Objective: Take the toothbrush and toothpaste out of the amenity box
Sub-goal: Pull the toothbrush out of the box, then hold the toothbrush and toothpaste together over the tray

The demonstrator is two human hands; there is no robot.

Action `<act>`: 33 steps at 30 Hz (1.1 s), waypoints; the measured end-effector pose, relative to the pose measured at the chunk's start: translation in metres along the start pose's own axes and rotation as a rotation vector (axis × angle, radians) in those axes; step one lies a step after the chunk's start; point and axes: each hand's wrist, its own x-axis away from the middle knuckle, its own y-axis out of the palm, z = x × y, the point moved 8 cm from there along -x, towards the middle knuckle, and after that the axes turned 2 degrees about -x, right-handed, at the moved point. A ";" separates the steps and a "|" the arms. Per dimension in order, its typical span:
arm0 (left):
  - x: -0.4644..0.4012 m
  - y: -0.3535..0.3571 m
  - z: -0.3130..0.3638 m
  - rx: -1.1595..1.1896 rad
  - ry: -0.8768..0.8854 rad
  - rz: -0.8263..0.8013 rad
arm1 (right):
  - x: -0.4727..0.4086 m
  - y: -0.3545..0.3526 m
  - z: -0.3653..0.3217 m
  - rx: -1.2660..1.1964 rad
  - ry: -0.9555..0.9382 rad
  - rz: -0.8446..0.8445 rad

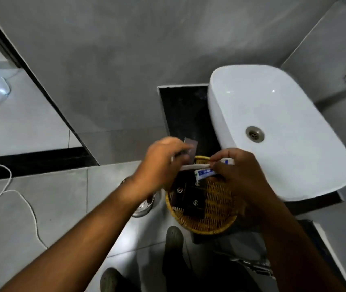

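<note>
Over a round wicker basket (pixel 214 218), my left hand (pixel 161 165) grips a dark amenity box (pixel 191 147) whose top end shows above my fingers. My right hand (pixel 241 175) pinches a white toothbrush (pixel 193 167) that stretches leftward toward the box, and also holds a small white and blue toothpaste tube (pixel 204 173) under its fingers. Whether the toothbrush tip is still inside the box is hidden by my left hand. Several more dark boxes (pixel 189 199) lie in the basket.
A white vessel sink (pixel 273 114) sits on a black counter (pixel 184 110) right of the basket. A metal floor drain (pixel 144 206) lies below my left wrist. White cables (pixel 10 186) trail across the grey tiled floor at left. My shoes (pixel 174 234) stand below the basket.
</note>
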 end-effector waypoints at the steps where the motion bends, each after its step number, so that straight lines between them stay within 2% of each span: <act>1: -0.002 0.012 0.023 -0.052 0.065 -0.139 | 0.003 -0.006 -0.008 0.024 -0.012 -0.019; 3: -0.004 0.029 0.055 -0.099 0.117 -0.322 | 0.010 -0.022 -0.020 0.055 -0.019 -0.032; 5: -0.005 0.042 0.069 -0.071 0.082 -0.406 | 0.017 -0.035 -0.026 0.127 -0.029 -0.027; 8: -0.005 0.058 0.067 0.015 -0.032 -0.424 | 0.026 -0.042 -0.028 0.169 -0.063 -0.035; 12: 0.010 0.082 0.046 0.267 -0.324 -0.428 | 0.033 -0.050 -0.005 0.086 0.001 -0.006; 14: 0.022 0.093 0.031 0.379 -0.501 -0.396 | 0.034 -0.050 0.012 0.146 0.032 0.013; 16: 0.028 0.100 0.020 0.373 -0.589 -0.363 | 0.037 -0.045 0.027 0.236 0.045 0.002; 23: 0.013 0.126 0.008 0.244 -0.614 -0.402 | 0.038 -0.030 0.059 0.215 0.119 -0.055; 33: 0.003 0.119 -0.006 0.051 -0.575 -0.347 | 0.027 -0.020 0.084 0.243 0.214 -0.195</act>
